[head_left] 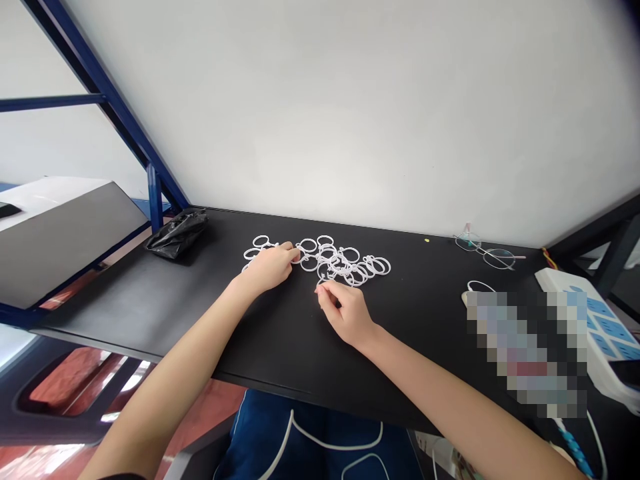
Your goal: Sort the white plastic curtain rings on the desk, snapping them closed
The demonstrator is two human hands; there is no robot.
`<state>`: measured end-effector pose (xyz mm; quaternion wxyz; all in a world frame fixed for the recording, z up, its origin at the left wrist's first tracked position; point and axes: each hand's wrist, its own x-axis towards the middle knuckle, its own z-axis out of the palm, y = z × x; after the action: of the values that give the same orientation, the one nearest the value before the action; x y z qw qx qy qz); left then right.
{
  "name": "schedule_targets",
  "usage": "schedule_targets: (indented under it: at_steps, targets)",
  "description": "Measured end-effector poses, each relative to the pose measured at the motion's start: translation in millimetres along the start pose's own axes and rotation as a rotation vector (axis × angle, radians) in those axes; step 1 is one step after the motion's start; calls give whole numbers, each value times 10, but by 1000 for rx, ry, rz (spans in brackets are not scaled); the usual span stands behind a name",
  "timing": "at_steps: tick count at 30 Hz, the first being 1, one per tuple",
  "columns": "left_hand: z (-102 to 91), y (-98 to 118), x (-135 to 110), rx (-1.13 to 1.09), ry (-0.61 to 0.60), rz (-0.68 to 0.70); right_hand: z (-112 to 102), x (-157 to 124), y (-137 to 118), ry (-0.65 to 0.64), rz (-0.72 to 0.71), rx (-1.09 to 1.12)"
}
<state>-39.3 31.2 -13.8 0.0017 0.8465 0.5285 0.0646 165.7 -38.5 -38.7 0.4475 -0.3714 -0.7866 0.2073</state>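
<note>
A loose cluster of white plastic curtain rings [341, 267], each with a small eyelet, lies on the black table. My left hand [273, 267] is closed, with thumb and index finger pinching a white curtain ring [297, 261] at the cluster's left side. Under and beyond that hand are several more rings [261, 241], partly covered by it. My right hand [346, 310] is curled at the near edge of the cluster. Its thumb and index fingertips meet at a white ring, most of which is hidden by the fingers.
A crumpled black plastic bag [179, 233] lies on the left of the table [165, 293]. Eyeglasses [484, 251] sit at the back right. A white power strip [590, 313] and a blurred-out object [530, 360] are at the right. Blue metal framing [115, 100] rises at left.
</note>
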Motion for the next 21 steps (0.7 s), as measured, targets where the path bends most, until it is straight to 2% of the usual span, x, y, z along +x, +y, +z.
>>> schedule_targets:
  at_steps: [7, 21]
  targets:
    - [-35, 28, -6, 0, -6, -15, -4, -1, 6, 0, 8, 0]
    - [20, 220, -16, -80, 9, 126, -3, 3, -8, 5, 6, -11]
